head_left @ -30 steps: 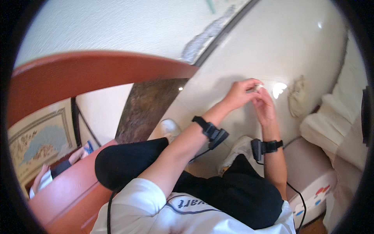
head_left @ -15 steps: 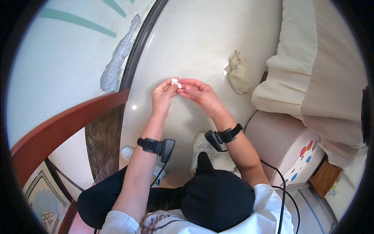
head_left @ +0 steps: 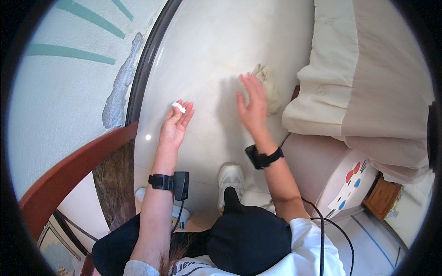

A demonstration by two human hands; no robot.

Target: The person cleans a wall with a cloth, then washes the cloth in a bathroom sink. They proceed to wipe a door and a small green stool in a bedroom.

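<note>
My left hand (head_left: 174,128) is palm up over the pale floor, its thumb and fingers closed on a small white lumpy piece (head_left: 179,107). What the piece is made of is too small to make out. Apart from it, to the right, my right hand (head_left: 254,108) has its fingers stretched out and holds nothing. In the picture it overlaps a crumpled cream cloth (head_left: 272,94) lying on the floor, partly hiding it. Whether the hand touches the cloth cannot be told.
A red-brown wooden rail (head_left: 78,161) and a wall (head_left: 69,92) with chipped plaster stand at the left. On the right hang cream and beige drapes (head_left: 340,92) above a pink box seat (head_left: 313,161). Black cables (head_left: 322,239) run by my right arm.
My hands have separated. The left hand has moved left with the white piece; the right has let go and opened, moving right toward the cloth.
</note>
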